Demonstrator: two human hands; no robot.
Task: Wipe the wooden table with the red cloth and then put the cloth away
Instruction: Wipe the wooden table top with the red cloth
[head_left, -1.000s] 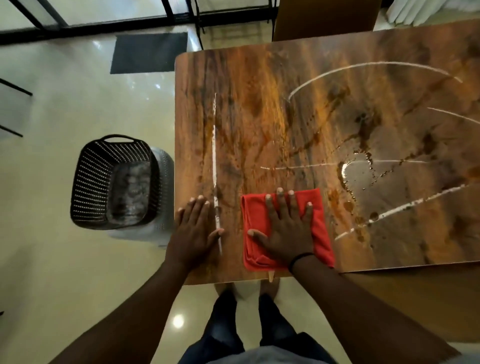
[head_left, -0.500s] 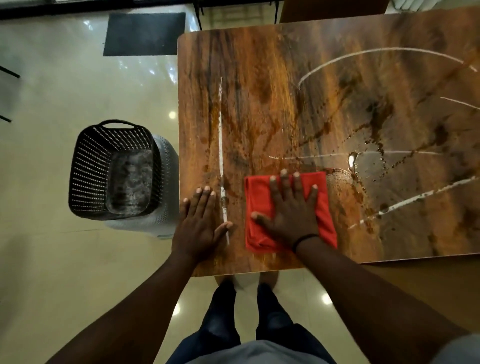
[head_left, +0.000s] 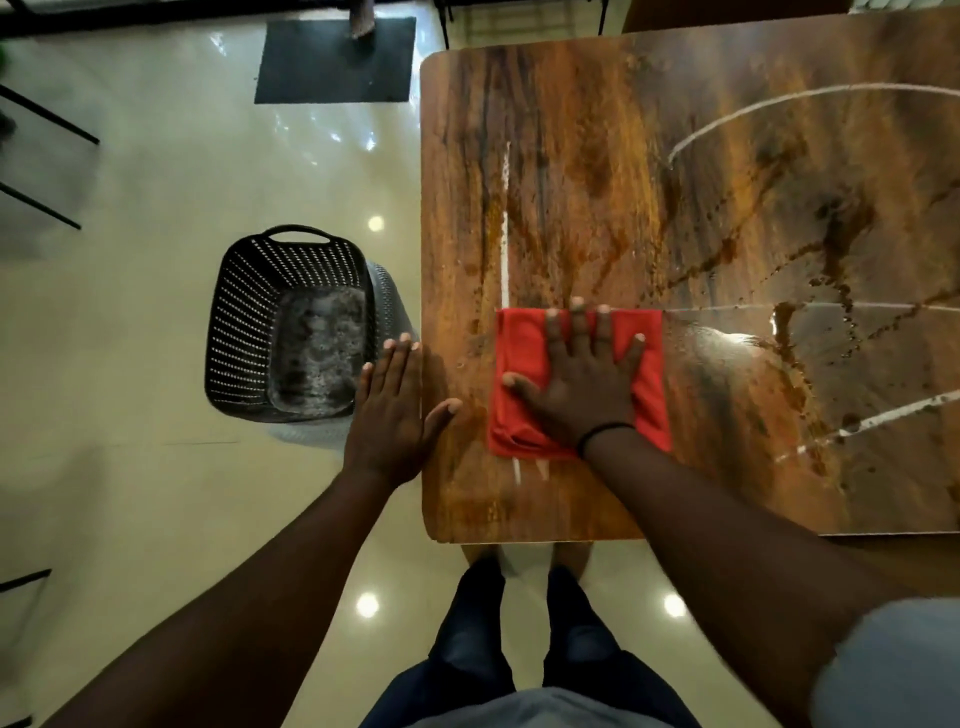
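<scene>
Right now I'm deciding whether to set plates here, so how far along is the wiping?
Partly done. A wiped patch shines beside the red cloth. The right hand presses it flat on the wooden table; the left hand rests at the edge. Spill drops remain, and the cloth isn't put away.

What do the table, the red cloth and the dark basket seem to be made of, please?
Table: glossy wood or wood-look laminate; streaked grain, bright reflections.
Red cloth: soft matte fabric, perhaps microfibre; folds at its edges.
Basket: probably moulded plastic; regular perforated walls.
</scene>
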